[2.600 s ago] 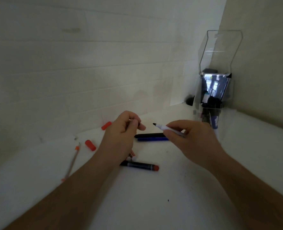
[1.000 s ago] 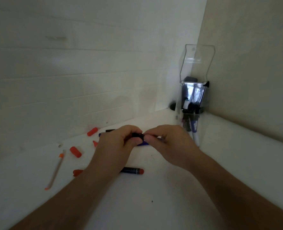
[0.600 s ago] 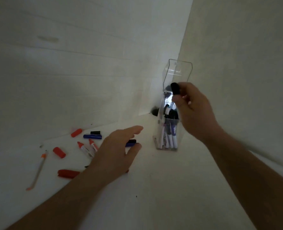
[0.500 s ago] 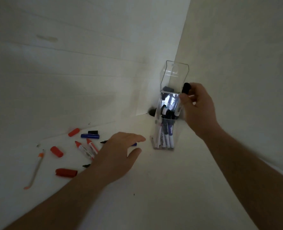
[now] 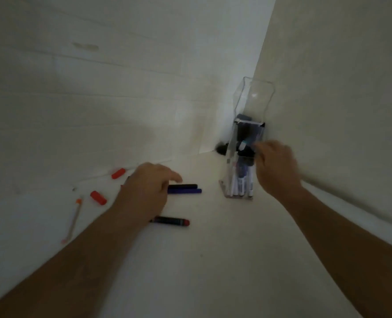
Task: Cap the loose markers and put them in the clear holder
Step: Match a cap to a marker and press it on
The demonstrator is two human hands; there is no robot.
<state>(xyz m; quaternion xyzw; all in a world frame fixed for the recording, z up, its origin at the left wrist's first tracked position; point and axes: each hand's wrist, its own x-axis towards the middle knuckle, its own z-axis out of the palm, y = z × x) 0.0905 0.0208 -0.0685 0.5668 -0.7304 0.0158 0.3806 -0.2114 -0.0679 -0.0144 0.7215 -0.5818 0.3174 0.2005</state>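
The clear holder (image 5: 229, 157) stands in the corner with several capped markers upright in it. My right hand (image 5: 275, 167) is blurred against its right side, fingers loosely curled, with nothing seen in it. My left hand (image 5: 148, 189) hovers low over the white surface, fingers stretched toward a black marker (image 5: 183, 186) and a blue marker (image 5: 187, 191) lying side by side. A dark marker with a red end (image 5: 171, 221) lies just in front of my left wrist. Two loose red caps (image 5: 118, 173) (image 5: 98, 198) lie to the left.
A thin stick with an orange tip (image 5: 73, 219) lies at the far left. A small dark object (image 5: 221, 149) sits in the corner behind the holder. Walls close in at the back and on the right.
My right hand has dropped from above the holder to its side, and the black-capped marker it held is no longer in it. My left hand slid toward the black and blue markers.
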